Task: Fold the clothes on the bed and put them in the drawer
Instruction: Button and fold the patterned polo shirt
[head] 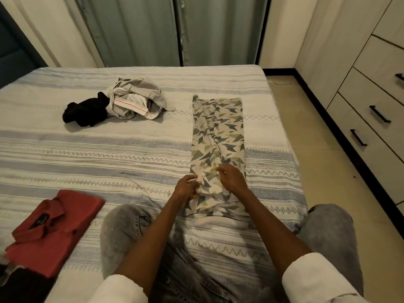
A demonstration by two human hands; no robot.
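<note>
Patterned garment (218, 136), printed with grey and green triangles, lying lengthwise on the striped bedspread (87, 154) near the bed's right edge, already narrowed into a long strip running away from the knees. Left hand (187, 188) pinching a bunched fold of the near end between thumb and curled fingers; right hand (232, 178) resting just beside it on the same cloth, fingers loosely bent over the fabric, exact pinch hard to make out. Looking thin, soft and light, likely draping and slipping out of shape unless kept flat; probably best gripping at the near corners or along the hem, then carrying that end toward the far end. Red shirt (54, 228) sitting folded at the near left. Crumpled beige clothing (135, 99) and a black piece (87, 112) touching it, waiting well apart toward the far left, not yet folded. Drawers (371, 119) with dark handles standing shut along the right wall, across a strip of floor.
</note>
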